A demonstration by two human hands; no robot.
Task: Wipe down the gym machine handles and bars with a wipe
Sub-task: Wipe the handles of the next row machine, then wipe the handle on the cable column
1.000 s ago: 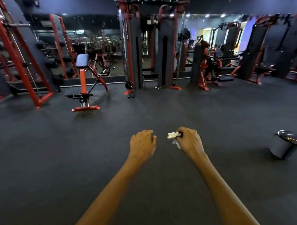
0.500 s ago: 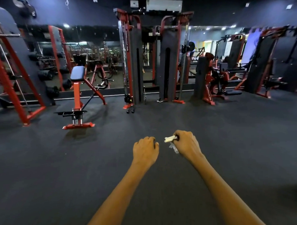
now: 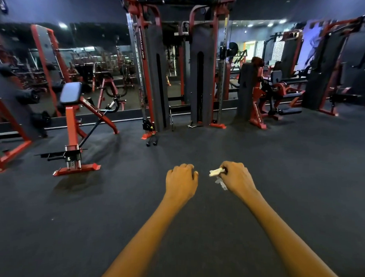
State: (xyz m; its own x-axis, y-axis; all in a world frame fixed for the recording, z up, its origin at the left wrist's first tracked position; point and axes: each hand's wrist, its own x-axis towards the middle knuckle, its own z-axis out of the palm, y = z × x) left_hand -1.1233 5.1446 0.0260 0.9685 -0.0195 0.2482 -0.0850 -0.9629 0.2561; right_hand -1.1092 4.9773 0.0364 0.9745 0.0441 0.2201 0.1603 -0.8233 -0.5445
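My right hand point(image 3: 236, 178) grips a crumpled white wipe point(image 3: 216, 172), which sticks out to the left of the fist. My left hand point(image 3: 181, 179) is held out beside it with its fingers curled and nothing in it. Both arms reach forward over the dark floor. Ahead stands a red and black cable machine point(image 3: 159, 75) with two black handles point(image 3: 152, 142) lying on the floor at its base. Both hands are well short of it.
A red bench with a blue pad point(image 3: 72, 93) stands on the left. A red rack with black rollers point(image 3: 17, 103) is at the far left. More red machines point(image 3: 261, 95) line the mirrored wall on the right. Dark rubber floor point(image 3: 300, 184) lies around me.
The machines have come closer and the view has tilted up. A grey bin at the right has left the view. Both hands keep the same pose.
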